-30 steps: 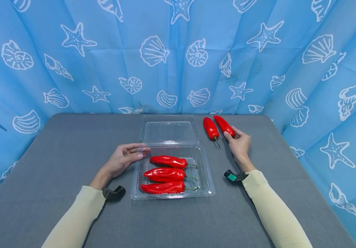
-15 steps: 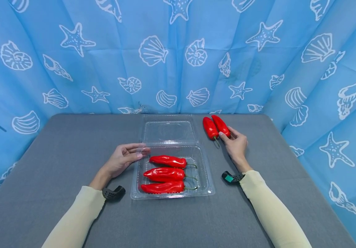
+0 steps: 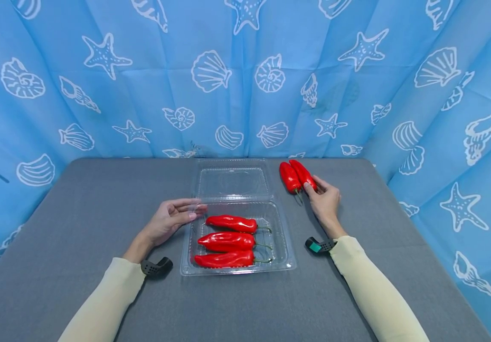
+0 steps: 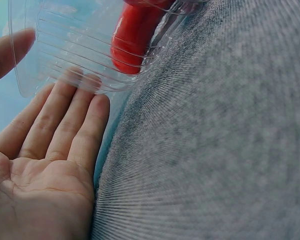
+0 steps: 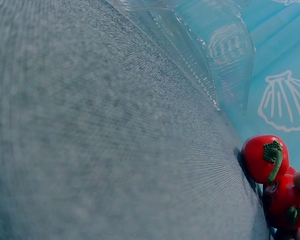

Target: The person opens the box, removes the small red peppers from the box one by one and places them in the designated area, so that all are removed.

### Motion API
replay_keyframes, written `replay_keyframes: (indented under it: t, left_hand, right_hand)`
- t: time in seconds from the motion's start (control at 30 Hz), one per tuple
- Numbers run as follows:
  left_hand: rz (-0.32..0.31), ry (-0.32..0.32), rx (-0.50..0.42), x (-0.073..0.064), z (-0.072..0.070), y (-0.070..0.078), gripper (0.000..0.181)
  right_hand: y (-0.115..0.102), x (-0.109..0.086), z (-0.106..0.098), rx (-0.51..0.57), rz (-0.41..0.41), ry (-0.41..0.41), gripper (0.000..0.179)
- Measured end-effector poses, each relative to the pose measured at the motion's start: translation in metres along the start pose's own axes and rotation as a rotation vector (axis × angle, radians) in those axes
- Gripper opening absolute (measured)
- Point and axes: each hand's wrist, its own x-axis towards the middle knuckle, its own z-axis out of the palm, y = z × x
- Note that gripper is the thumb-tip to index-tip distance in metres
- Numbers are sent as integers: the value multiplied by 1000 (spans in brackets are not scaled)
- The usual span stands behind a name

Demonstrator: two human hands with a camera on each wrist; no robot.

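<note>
A clear plastic clamshell container [image 3: 287, 237] lies with its lid folded back, and three red peppers [image 3: 228, 241] rest side by side in it, stems to the right. My left hand [image 3: 170, 219] is at its upper left side; in the left wrist view the straight fingers [image 4: 65, 120] meet the ribbed wall while the thumb [image 4: 12, 52] is near the rim. My right hand [image 3: 325, 199] pinches a red pepper [image 3: 302, 172] near its stem end, between thumb and fingers. Against it lies another red pepper [image 3: 289, 176], its green stem showing in the right wrist view.
The container's lid [image 3: 233, 181] lies flat toward the back of the grey cloth-covered table [image 3: 237, 308]. Behind the table hangs a blue curtain [image 3: 160, 95] with white seashell and starfish prints. Each wrist wears a black camera mount [image 3: 320, 245].
My right hand has moved a little left with its pepper, which now lies close against the other one. The left hand and the container stay put.
</note>
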Motion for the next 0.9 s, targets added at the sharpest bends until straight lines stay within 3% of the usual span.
replay_keyframes:
  t: [0.33,0.57,0.9]
  left_hand:
    - [5,-5,-7,0,-1,0,53]
    - [1,-2,-6,0,0,1,55]
    - [1,2,0,0,0,1,53]
  right_hand:
    - [2,-1,0,-17,-89,68,45]
    - [0,-3,-1,-7,-107,41,43]
    - [0,-2,2,-111,-93,-45,44]
